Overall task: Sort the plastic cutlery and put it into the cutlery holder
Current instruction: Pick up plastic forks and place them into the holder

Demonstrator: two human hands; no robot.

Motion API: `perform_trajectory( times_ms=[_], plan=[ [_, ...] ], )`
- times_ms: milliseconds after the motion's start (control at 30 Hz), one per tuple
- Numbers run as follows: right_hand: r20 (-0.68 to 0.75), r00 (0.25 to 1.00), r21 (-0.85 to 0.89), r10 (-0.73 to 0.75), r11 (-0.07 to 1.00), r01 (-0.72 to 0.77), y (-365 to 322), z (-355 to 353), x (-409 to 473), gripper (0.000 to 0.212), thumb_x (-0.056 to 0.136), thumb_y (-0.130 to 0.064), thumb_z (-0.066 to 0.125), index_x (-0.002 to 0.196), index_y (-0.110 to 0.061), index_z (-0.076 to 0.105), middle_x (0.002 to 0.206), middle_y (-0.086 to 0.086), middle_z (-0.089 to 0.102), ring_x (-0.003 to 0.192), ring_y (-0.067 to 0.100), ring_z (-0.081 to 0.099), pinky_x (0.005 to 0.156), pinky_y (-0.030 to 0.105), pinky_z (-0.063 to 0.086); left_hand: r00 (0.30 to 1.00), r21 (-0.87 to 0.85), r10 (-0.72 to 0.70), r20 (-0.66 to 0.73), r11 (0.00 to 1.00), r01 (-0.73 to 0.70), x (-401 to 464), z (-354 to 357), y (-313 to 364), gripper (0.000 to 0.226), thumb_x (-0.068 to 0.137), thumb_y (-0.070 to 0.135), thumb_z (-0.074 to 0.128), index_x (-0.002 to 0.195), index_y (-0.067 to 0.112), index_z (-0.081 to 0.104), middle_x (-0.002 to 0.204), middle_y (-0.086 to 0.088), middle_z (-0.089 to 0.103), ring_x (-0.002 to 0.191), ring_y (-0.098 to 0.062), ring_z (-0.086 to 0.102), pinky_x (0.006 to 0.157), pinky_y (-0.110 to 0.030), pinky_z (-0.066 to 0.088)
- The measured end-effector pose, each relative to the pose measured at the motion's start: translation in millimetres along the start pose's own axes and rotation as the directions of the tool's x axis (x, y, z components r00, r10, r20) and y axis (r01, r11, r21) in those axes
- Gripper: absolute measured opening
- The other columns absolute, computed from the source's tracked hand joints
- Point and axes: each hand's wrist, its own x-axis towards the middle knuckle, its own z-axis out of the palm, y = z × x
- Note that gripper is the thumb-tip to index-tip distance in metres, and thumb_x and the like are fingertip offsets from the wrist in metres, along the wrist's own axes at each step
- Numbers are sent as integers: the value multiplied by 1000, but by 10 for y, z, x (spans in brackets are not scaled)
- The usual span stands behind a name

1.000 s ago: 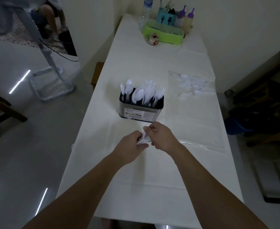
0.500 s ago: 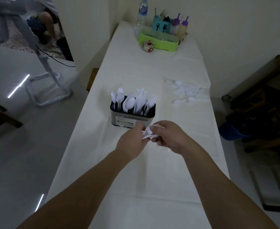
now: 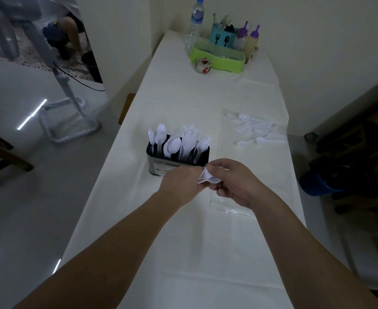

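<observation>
Both hands, left hand [image 3: 179, 184] and right hand [image 3: 230, 181], pinch white plastic cutlery [image 3: 207, 177]; separate pieces by type before lowering into the cutlery holder [image 3: 176, 162].

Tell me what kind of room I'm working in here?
Probably a home dining or utility area: a long table under a white cloth, a green tray with sauce bottles at its far end, and a standing fan's base on the tiled floor.
</observation>
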Motion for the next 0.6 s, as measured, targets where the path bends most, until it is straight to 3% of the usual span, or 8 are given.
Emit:
perform_trajectory(
  times_ms=[233, 367, 467, 600],
  plan=[
    [-42, 999, -36, -13, 999, 11, -70, -138, -4, 7, 95, -9, 60, 97, -8, 67, 73, 10, 63, 49, 12, 57, 44, 20, 42, 1000, 4, -8, 7, 1000, 8, -59, -82, -56, 46, 78, 58, 67, 110, 26, 58, 99, 8, 67, 92, -18, 64, 70, -29, 47],
    [-125, 989, -70, -77, 995, 68, -250, -371, -38, 9, 95, -8, 60, 101, -7, 66, 75, 10, 63, 49, 13, 57, 42, 19, 42, 990, -52, 5, -144, 999, -13, -163, -123, -293, 59, 71, 58, 66, 115, 20, 59, 105, 4, 62, 95, -18, 58, 76, -33, 50],
    [-186, 969, -83, -163, 985, 150, -428, -537, -56, 7, 94, -8, 62, 95, -12, 67, 76, 10, 64, 50, 14, 59, 41, 20, 43, 963, -7, 55, -263, 998, -59, -248, -71, -424, 54, 76, 42, 54, 118, 8, 60, 107, -6, 61, 97, -27, 60, 81, -39, 53],
    [-216, 944, -147, -249, 964, 220, -587, -580, 1, 6, 94, -11, 62, 97, -11, 67, 76, 7, 66, 50, 13, 61, 44, 20, 45, 942, 61, 97, -321, 995, -82, -284, 0, -404, 44, 76, 20, 51, 115, 2, 64, 114, -13, 61, 107, -31, 58, 94, -41, 49]
  ],
)
